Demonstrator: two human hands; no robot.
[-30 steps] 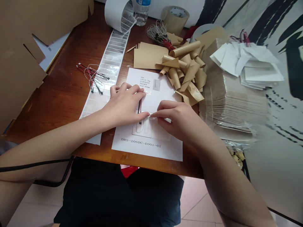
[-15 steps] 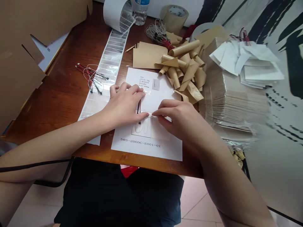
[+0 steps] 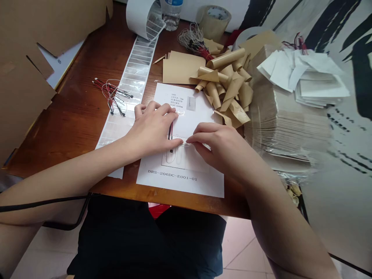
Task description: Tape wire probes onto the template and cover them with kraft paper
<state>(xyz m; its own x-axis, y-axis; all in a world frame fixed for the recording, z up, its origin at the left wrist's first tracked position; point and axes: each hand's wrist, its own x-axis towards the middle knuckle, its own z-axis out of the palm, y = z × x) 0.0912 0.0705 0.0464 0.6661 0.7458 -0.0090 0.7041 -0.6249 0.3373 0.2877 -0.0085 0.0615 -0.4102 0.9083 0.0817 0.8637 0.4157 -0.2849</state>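
A printed white sheet (image 3: 188, 188) lies at the table's front, lettered DRS-206DC-E001-01. My left hand (image 3: 152, 126) is spread flat over its left side, fingers apart, the thumb pressing near the sheet's middle. Under that hand run short red and black wires (image 3: 170, 135) with a dark tip. A pale loop (image 3: 171, 158) shows below them; whether it is wire or print I cannot tell. My right hand (image 3: 219, 145) is closed in a pinch on a thin white wire (image 3: 185, 144), its fingertips close to the left thumb.
A label strip (image 3: 135, 71) with several wire leads (image 3: 112, 95) on it lies left. Behind the sheet are curled brown paper pieces (image 3: 229, 83), a wire bundle (image 3: 193, 40), tape (image 3: 215, 23) and a bottle (image 3: 172, 17). A wrapped stack (image 3: 290, 128) stands right, a cardboard box (image 3: 52, 31) left.
The right fingertips have shifted very slightly, and the thin white wire beside them shows a little more. The left hand stays in place.
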